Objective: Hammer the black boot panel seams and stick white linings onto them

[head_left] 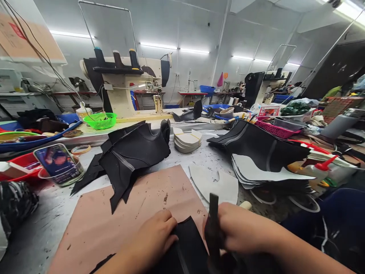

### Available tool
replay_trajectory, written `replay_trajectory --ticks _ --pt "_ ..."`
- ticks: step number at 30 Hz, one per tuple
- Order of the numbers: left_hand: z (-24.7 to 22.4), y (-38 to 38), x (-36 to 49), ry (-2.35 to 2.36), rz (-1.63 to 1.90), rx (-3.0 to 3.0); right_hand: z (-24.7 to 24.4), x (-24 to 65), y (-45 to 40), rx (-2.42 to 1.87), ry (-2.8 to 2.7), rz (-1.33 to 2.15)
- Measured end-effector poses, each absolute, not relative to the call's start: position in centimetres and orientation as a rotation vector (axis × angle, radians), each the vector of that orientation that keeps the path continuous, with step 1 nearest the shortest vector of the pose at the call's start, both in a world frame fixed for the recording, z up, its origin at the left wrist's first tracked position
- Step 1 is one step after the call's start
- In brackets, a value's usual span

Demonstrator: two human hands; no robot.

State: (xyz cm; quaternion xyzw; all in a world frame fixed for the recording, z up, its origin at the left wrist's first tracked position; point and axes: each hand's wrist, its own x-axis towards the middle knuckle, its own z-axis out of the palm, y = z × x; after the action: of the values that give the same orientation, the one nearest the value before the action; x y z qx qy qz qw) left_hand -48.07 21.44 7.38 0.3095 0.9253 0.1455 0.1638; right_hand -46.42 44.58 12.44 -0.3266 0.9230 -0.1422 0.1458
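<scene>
My left hand is closed at the left edge of a black shoe-upper piece, its fingers curled and the thumb lying against the material. A grey seam strip runs down this piece, and its lower part leaves the picture. In my right hand is a dark hammer, held over the right edge of the piece; much of its handle is hidden. Beneath my left hand lies a pinkish-tan sheet with dark scuffs.
Black upper pieces lie behind the sheet, with another stack on the right. White U-shaped pieces are piled between them. A phone leans in a glass at left. A sewing machine stands behind; a red-tipped bottle is at right.
</scene>
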Motion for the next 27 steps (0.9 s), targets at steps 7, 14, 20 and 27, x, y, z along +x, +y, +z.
replay_trajectory --ticks 7,14,20,27 --pt "3.0 21.1 -48.1 2.811 0.837 0.998 10.0 -47.8 41.6 -0.636 2.812 -0.046" --pt "2.4 21.0 -48.4 2.794 0.977 1.213 10.3 -48.6 41.6 -0.463 2.861 -0.16" --pt "2.1 20.8 -48.3 2.812 0.788 1.399 10.4 -49.8 41.1 -0.495 2.864 -0.068" --pt "2.9 21.1 -48.1 2.794 0.589 1.602 10.9 -50.3 40.3 -0.522 2.738 -0.006"
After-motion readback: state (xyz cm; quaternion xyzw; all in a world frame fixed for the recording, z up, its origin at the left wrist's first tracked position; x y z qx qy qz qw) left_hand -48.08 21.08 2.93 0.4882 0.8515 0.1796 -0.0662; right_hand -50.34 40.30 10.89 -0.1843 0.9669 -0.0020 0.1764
